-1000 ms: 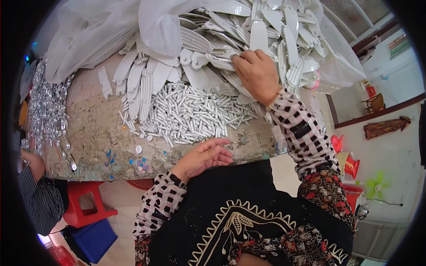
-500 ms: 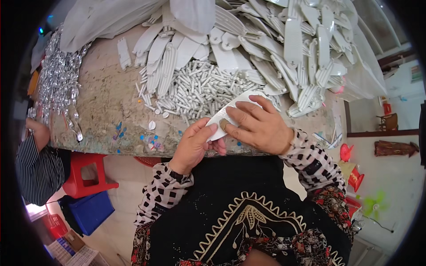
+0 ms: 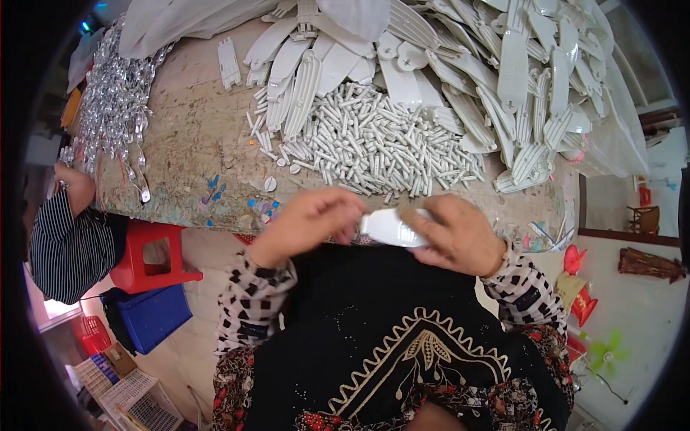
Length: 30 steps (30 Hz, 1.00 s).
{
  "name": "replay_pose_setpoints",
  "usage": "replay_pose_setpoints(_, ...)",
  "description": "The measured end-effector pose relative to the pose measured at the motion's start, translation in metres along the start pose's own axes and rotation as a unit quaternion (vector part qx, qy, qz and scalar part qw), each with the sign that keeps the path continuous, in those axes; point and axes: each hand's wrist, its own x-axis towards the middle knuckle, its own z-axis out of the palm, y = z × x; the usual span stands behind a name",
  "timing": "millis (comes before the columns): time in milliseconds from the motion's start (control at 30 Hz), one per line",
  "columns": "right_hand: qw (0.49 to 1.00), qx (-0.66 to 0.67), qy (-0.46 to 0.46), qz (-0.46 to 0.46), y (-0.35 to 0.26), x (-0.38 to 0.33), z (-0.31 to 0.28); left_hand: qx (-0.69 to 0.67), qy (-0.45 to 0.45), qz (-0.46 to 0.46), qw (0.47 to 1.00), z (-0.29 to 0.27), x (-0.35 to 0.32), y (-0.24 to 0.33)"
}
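A long white plastic piece (image 3: pixel 392 228) with a rounded shape is held over the table's near edge by my right hand (image 3: pixel 460 233), its fingers and thumb closed round the right part. One right finger has a tan wrap (image 3: pixel 415 220) on it. Close to the piece's left end is my left hand (image 3: pixel 309 223), blurred, its fingers bent together. Whether they touch the piece or pinch something small I cannot tell. Just beyond my hands lies a heap of small white rods (image 3: pixel 388 144). Behind it, ribbed white plastic pieces (image 3: pixel 514 65) are piled high.
The worn table (image 3: pixel 194 108) carries a heap of shiny silver parts (image 3: pixel 115 100) at the left. White sheeting (image 3: pixel 187 25) covers the far side. At the left sit a person's striped sleeve (image 3: pixel 57 248), a red stool (image 3: pixel 147 258) and a blue bin (image 3: pixel 154 320).
My right hand has drawn the white piece nearer and turned it more level. My left hand has come off the piece and moved left. The whole view has shifted slightly.
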Motion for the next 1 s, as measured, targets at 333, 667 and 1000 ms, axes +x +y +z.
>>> replay_pose_setpoints(333,0.984,0.054,0.076,0.153,-0.013,-0.043,0.027,0.363,0.484,0.159,0.780,-0.217,0.049,-0.004)
replay_pose_setpoints(667,0.977,0.024,0.084,0.193,-0.019,-0.041,0.032,0.541,0.559,-0.031,0.628,-0.235,0.087,0.029)
replay_pose_setpoints(1000,0.977,0.039,0.077,0.193,-0.007,-0.034,0.036,0.649,0.401,-0.081,0.641,-0.209,-0.004,0.033)
